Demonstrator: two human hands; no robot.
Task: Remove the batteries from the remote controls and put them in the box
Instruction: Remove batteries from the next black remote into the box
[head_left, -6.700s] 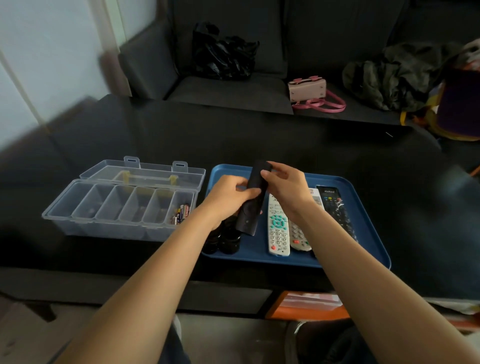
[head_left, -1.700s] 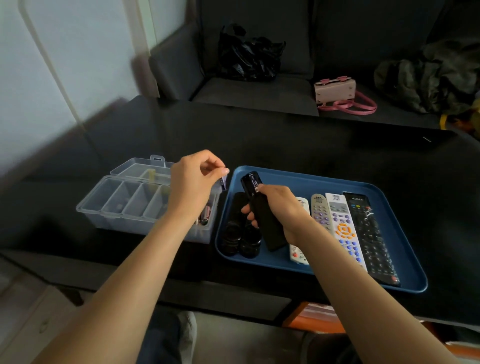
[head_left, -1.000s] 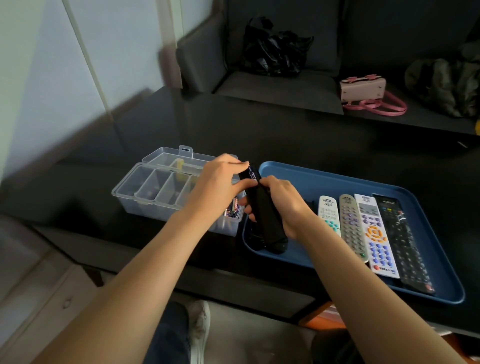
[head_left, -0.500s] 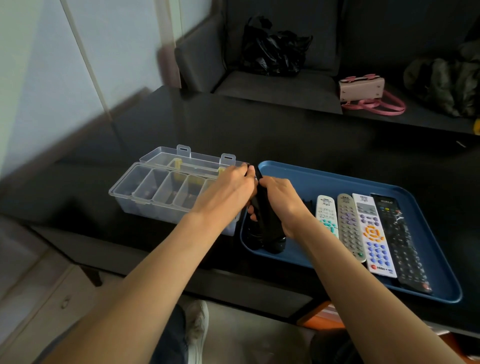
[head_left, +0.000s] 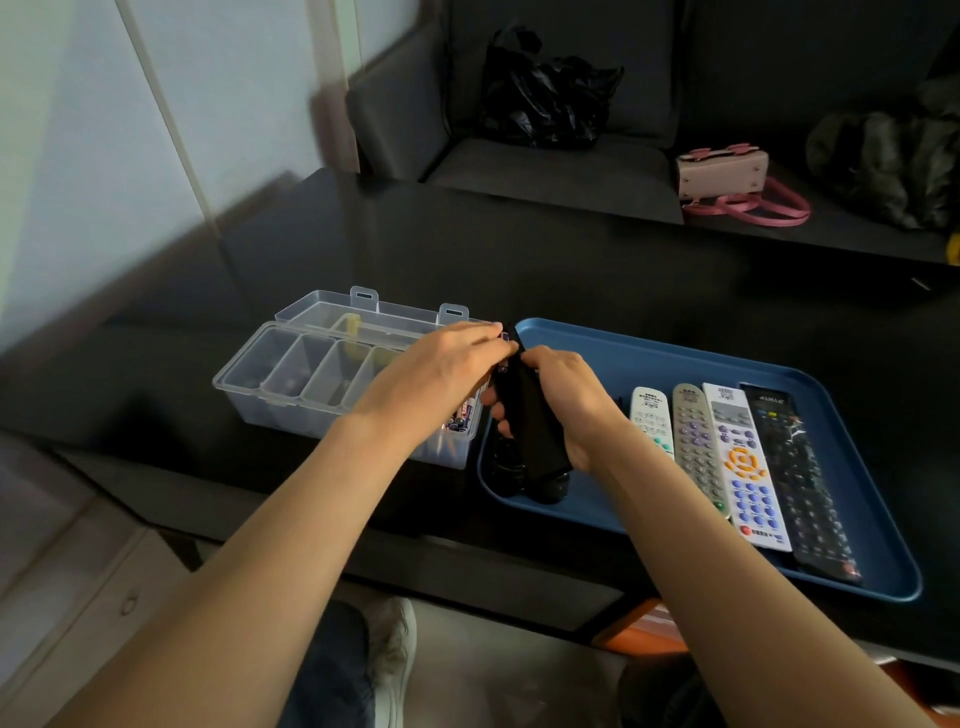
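Nothing here reads cleanly: the black remote (head_left: 800, 478) at the right edge of the blue tray (head_left: 675, 358) carries a pale brand line at its top, too blurred to spell; print on the batteries (head_left: 460, 415) in the box (head_left: 291, 374) is likewise illegible.

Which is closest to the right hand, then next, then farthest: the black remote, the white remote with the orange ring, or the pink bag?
1. Black remote, gripped in the right hand.
2. White remote with the orange ring, further right in the tray.
3. Pink bag, far back on the sofa.
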